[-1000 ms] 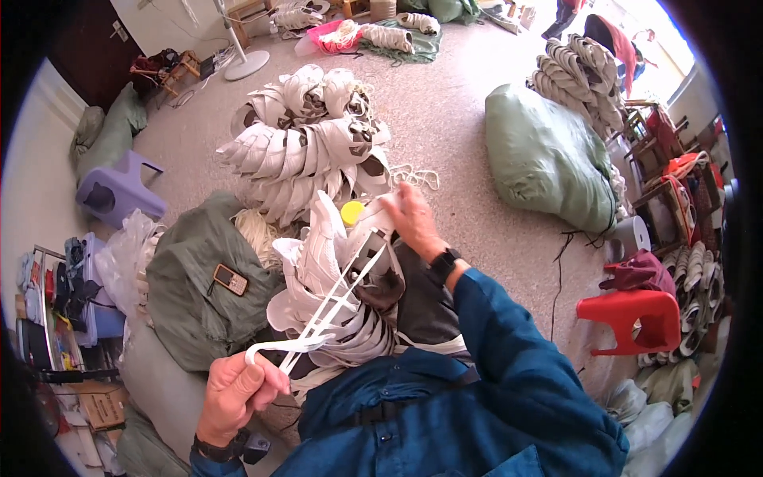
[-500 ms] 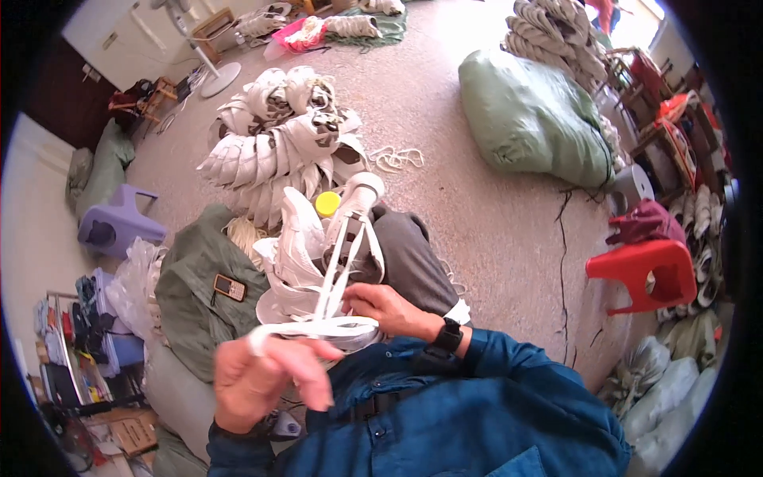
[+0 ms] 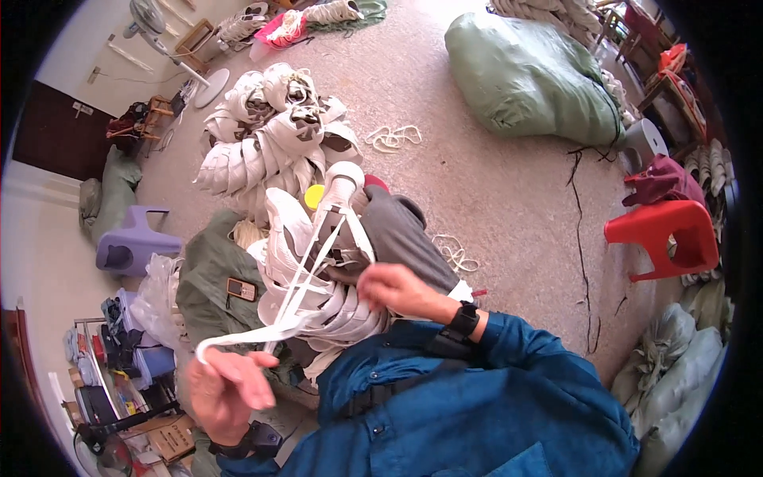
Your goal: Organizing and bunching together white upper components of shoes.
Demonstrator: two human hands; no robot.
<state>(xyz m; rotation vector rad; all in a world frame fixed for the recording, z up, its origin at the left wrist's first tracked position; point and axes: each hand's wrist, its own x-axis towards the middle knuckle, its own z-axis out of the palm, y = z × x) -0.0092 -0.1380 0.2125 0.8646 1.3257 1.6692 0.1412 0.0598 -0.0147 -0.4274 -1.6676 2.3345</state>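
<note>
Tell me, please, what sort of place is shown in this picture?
It is probably a small shoe workshop: nested stacks of what seem to be shoe uppers lie on the floor, a bulging green sack rests there too, and white laces run to the person's left hand.

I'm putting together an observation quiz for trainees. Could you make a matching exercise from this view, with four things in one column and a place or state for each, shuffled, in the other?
Things
1. Phone
2. Left hand
3. Red stool
4. Right hand

Places or states
A. Has a maroon cloth on it
B. At the right side of a stack of pale shoe uppers
C. Lies on dark green cloth
D. Holds white laces

Pairs: 1-C, 2-D, 3-A, 4-B
</note>
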